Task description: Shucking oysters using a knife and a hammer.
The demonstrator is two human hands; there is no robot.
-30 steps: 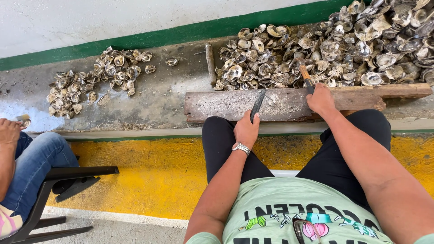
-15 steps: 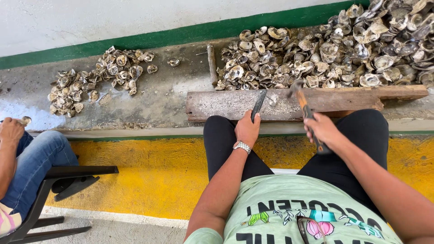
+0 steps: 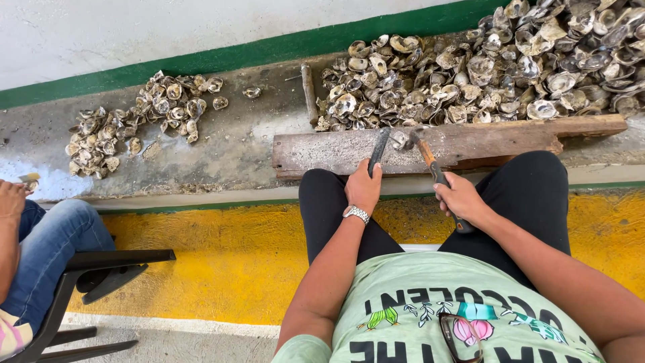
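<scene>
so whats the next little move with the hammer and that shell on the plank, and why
Probably a short tap of the hammer down onto the shell. The right hand holds the handle with the head right beside the shell, and the left hand holds a dark blade angled to the shell's other side on the plank. Everything seems lined up for one strike.

A white wall (image 3: 134, 33) with a green band (image 3: 201, 64) backs a grey ledge (image 3: 222, 154) above yellow floor (image 3: 201, 262).

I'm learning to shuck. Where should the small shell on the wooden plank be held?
Grip the small pale oyster shell by its far rim, coming from the shell-pile side. The dark flat blade and orange-handled hammer already crowd its near edges.
</scene>
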